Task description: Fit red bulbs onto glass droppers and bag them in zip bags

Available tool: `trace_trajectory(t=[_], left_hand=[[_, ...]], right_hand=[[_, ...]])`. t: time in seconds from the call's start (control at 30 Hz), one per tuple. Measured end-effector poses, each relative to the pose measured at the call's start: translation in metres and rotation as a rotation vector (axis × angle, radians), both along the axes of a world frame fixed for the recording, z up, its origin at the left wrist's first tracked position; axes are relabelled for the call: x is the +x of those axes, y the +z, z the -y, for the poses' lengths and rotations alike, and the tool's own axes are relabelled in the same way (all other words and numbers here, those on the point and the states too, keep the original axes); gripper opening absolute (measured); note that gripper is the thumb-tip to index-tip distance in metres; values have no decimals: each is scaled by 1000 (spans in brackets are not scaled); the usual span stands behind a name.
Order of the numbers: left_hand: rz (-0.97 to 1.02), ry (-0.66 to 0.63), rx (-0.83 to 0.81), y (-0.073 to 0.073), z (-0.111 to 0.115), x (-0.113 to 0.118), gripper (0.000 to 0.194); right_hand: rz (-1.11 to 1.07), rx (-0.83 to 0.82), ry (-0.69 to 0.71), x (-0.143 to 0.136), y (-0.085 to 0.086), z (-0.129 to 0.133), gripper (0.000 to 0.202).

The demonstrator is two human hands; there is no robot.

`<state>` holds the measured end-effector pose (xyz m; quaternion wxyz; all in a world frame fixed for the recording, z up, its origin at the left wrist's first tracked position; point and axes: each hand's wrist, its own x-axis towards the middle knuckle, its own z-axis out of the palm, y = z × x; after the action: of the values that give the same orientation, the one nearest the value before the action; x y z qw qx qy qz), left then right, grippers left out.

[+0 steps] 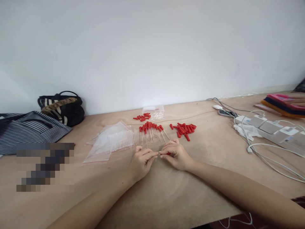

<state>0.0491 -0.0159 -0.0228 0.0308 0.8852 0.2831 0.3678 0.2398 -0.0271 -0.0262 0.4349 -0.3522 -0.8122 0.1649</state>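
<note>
My left hand [142, 160] and my right hand [175, 154] meet at the middle of the table, fingertips almost touching. My left fingers pinch a thin clear tube [156, 154]. A small red rubber cap [168, 153] is pinched in my right fingers at the tube's end. Just beyond my hands lies a row of clear tubes with red caps [151, 131]. A loose pile of red caps [184, 129] lies to the right of the row. A smaller scatter of red caps [142, 117] lies farther back.
Clear zip bags [108, 141] lie left of the row, another small bag [154, 111] at the back. A striped cloth [26, 130] and black bag [64, 108] sit far left. A power strip with chargers and cables [271, 128], a phone [226, 113] and coloured folders [284, 104] are at right.
</note>
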Motion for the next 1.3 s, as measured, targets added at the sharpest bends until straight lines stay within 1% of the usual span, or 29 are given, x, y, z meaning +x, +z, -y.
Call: trace_trajectory(t=[0.1,0.23,0.33,0.43,0.6,0.77,0.83,0.93,1.0,1.1,1.13,1.17,1.23,1.27,1.3], left_hand=[[-8,22,-41,1,0,0,17],[-37,68,-91,2,-1,-1,18],[-37,82,-97,2,-1,0,20],[-31,73,-97,2,1,2,20],[-2,78,-98,2,4,5,17],[0,57,-99,2,3,5,16],[11,77,-110,2,2,4,15],[36,124,-144,1,0,4,18],[49,141,-164,1,0,4,19],[56,126,-184,3,1,5,19],[56,121,-187,4,1,5,20],[56,126,-189,5,0,4,21],[58,184,-181,7,-3,0,22],[55,248,-169,8,-6,-3,21],[49,334,-156,9,-10,-7,18]], right_hand=[[25,-27,-32,0,2,0,7],[76,-23,-87,8,3,0,19],[110,4,-74,11,3,-1,14],[114,20,-40,9,2,-1,12],[72,17,-94,1,2,0,13],[57,-10,-58,0,4,-1,9],[46,-48,-85,4,5,-2,11],[-45,-154,-145,9,5,-4,28],[-173,-250,-108,9,5,-4,32],[-366,-386,11,4,6,-7,31],[-411,-419,18,3,7,-11,32],[-450,-442,-7,2,9,-16,33],[-487,-474,-134,4,14,-33,37],[-483,-489,-225,7,17,-43,38],[-436,-517,-310,11,20,-54,38]])
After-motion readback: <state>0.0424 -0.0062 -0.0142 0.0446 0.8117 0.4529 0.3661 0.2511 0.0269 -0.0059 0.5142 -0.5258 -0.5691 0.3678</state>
